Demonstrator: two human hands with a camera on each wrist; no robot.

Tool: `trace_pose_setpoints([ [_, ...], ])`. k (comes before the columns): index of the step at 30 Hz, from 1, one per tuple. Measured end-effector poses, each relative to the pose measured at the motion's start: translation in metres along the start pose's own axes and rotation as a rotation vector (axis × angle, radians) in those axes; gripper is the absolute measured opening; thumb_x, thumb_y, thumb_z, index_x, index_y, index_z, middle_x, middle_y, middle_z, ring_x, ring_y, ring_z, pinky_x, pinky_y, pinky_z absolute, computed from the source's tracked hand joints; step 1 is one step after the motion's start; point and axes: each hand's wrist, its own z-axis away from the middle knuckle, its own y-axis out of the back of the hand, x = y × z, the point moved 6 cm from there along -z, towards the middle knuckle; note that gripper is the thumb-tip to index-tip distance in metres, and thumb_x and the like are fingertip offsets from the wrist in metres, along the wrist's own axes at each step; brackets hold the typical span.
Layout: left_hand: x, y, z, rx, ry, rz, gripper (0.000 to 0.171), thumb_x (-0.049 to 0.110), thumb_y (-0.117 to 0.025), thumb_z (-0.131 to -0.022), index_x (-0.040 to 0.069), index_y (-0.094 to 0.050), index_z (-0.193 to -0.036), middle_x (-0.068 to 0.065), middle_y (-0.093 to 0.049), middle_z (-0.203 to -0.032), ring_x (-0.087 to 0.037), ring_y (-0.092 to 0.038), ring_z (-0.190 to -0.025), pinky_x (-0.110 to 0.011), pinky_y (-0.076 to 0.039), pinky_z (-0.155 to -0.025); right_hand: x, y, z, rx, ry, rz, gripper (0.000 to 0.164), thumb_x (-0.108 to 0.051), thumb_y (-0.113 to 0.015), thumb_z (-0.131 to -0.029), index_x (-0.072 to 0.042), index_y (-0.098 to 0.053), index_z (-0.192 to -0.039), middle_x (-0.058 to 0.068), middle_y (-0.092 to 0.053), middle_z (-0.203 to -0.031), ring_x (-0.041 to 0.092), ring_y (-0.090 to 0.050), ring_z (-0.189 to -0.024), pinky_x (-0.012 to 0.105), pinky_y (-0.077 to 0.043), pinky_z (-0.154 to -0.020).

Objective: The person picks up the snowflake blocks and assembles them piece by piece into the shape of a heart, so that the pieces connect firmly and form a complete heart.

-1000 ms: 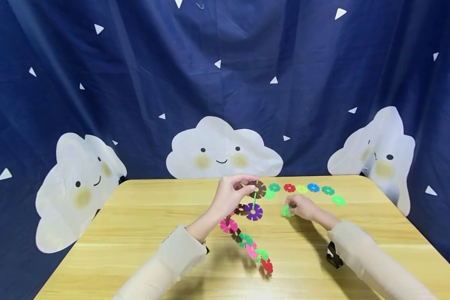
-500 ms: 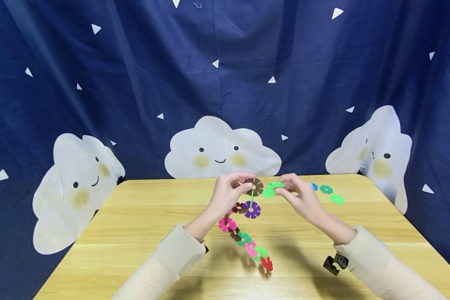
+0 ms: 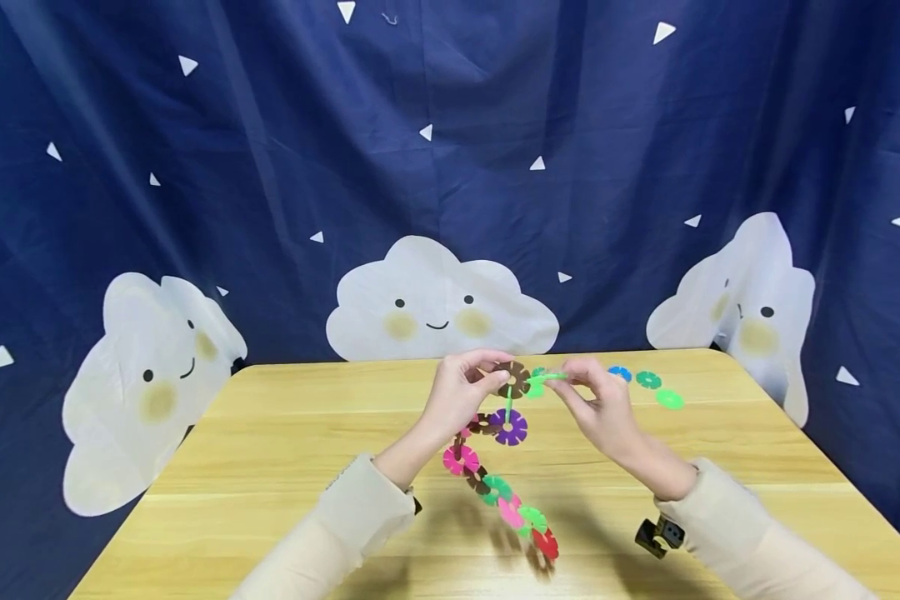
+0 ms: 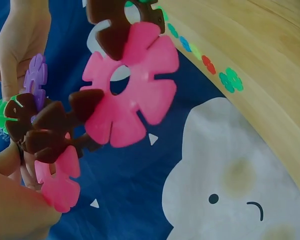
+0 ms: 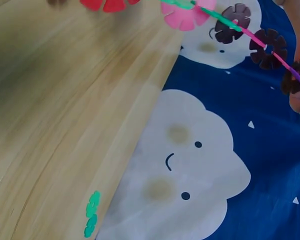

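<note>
My left hand (image 3: 456,392) pinches a brown notched disc (image 3: 521,379) at the top end of a chain of interlocking flower discs. Below it a green disc seen edge-on leads to a purple disc (image 3: 512,427). The chain runs on through a pink disc (image 3: 461,460) down to a red disc (image 3: 546,543) at its lower end. My right hand (image 3: 600,408) pinches a light green disc (image 3: 549,377), tilted edge-on, its left edge right at the brown disc's rim. Large in the left wrist view is a pink disc (image 4: 155,80) of the chain.
Loose discs lie along the table's far edge, among them a blue one (image 3: 620,373), a teal one (image 3: 648,380) and a light green one (image 3: 670,399). My right hand hides part of that row. Behind the wooden table (image 3: 270,467) hangs a dark blue curtain (image 3: 450,192) with clouds.
My right hand has lifted the light green disc off the table and carried it up and left to the brown disc, turning it edge-on. My left hand keeps its hold with little movement.
</note>
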Motion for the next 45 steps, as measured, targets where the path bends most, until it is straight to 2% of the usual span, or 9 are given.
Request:
trace_pose_setpoints([
  [5,0.002,0.001,0.0,0.001,0.02,0.031,0.017,0.0,-0.063,-0.082,0.001,-0.069,-0.098,-0.014,-0.062,-0.074,-0.009,-0.048,-0.053,-0.018,-0.037,-0.049,-0.005,-0.004,0.001,0.031,0.102,0.001,0.027,-0.016,-0.057,-0.09,0.007,-0.052,-0.076,0.017,-0.064,-0.073,0.021,-0.065,-0.068,0.015,-0.05,-0.072],
  [13,0.003,0.001,-0.003,-0.009,0.022,0.033,0.015,-0.001,-0.063,-0.081,0.0,-0.068,-0.095,-0.014,-0.063,-0.072,-0.009,-0.044,-0.051,-0.019,-0.04,-0.053,-0.006,-0.01,0.001,0.024,0.18,0.001,0.028,-0.016,-0.054,-0.091,0.006,-0.052,-0.074,0.02,-0.063,-0.071,0.027,-0.063,-0.061,0.017,-0.051,-0.065],
  [17,0.012,-0.001,-0.001,-0.005,-0.028,-0.008,0.013,-0.003,-0.064,-0.079,-0.001,-0.069,-0.092,-0.014,-0.062,-0.069,-0.008,-0.044,-0.048,-0.019,-0.039,-0.048,-0.003,-0.013,0.002,0.001,0.21,0.029,0.028,-0.016,-0.052,-0.092,0.004,-0.052,-0.072,0.019,-0.064,-0.072,0.028,-0.063,-0.06,0.019,-0.052,-0.064],
  [22,0.023,-0.006,-0.003,-0.012,-0.092,-0.084,0.012,0.0,-0.065,-0.08,0.002,-0.069,-0.092,-0.01,-0.063,-0.069,-0.006,-0.046,-0.048,-0.018,-0.04,-0.046,-0.002,-0.007,0.003,0.044,0.219,0.075,0.031,-0.017,-0.053,-0.092,0.005,-0.054,-0.071,0.02,-0.064,-0.071,0.028,-0.062,-0.059,0.016,-0.05,-0.068],
  [28,0.024,-0.002,-0.004,0.001,-0.085,-0.045,0.013,0.0,-0.065,-0.081,0.002,-0.069,-0.093,-0.011,-0.063,-0.071,-0.008,-0.045,-0.047,-0.018,-0.036,-0.045,-0.006,-0.002,-0.004,0.01,0.218,0.069,0.027,-0.019,-0.056,-0.09,0.006,-0.058,-0.079,0.02,-0.064,-0.081,0.027,-0.062,-0.072,0.015,-0.048,-0.076],
  [32,0.02,0.0,-0.003,-0.006,-0.07,-0.015,0.014,0.0,-0.064,-0.082,0.001,-0.068,-0.094,-0.012,-0.062,-0.074,-0.01,-0.045,-0.049,-0.018,-0.037,-0.046,-0.011,0.003,-0.006,0.052,0.279,0.109,0.027,-0.017,-0.056,-0.091,0.006,-0.059,-0.076,0.018,-0.059,-0.075,0.025,-0.057,-0.067,0.018,-0.048,-0.067],
  [37,0.014,-0.002,0.0,-0.063,-0.07,-0.003,0.013,0.005,-0.064,-0.083,0.001,-0.066,-0.095,-0.013,-0.064,-0.079,-0.01,-0.052,-0.056,-0.02,-0.044,-0.053,-0.021,0.004,-0.007,0.051,0.39,0.202,0.03,-0.013,-0.052,-0.093,0.002,-0.056,-0.067,0.011,-0.053,-0.064,0.023,-0.053,-0.056,0.026,-0.047,-0.051],
  [41,0.015,-0.005,0.006,-0.147,-0.091,-0.125,0.03,0.017,-0.071,-0.079,0.005,-0.063,-0.106,-0.009,-0.068,-0.094,-0.013,-0.061,-0.079,-0.023,-0.049,-0.066,-0.027,0.002,-0.005,0.036,0.468,0.242,0.031,-0.01,-0.051,-0.093,0.0,-0.053,-0.064,0.009,-0.049,-0.06,0.021,-0.05,-0.051,0.024,-0.045,-0.046],
  [45,0.018,-0.011,0.007,-0.248,-0.116,-0.275,0.056,0.026,-0.076,-0.074,0.012,-0.053,-0.124,-0.006,-0.063,-0.113,-0.016,-0.057,-0.104,-0.03,-0.047,-0.083,-0.032,0.0,-0.005,0.046,0.518,0.247,0.032,-0.008,-0.051,-0.093,0.0,-0.052,-0.062,0.007,-0.046,-0.058,0.019,-0.047,-0.049,0.021,-0.041,-0.044],
])
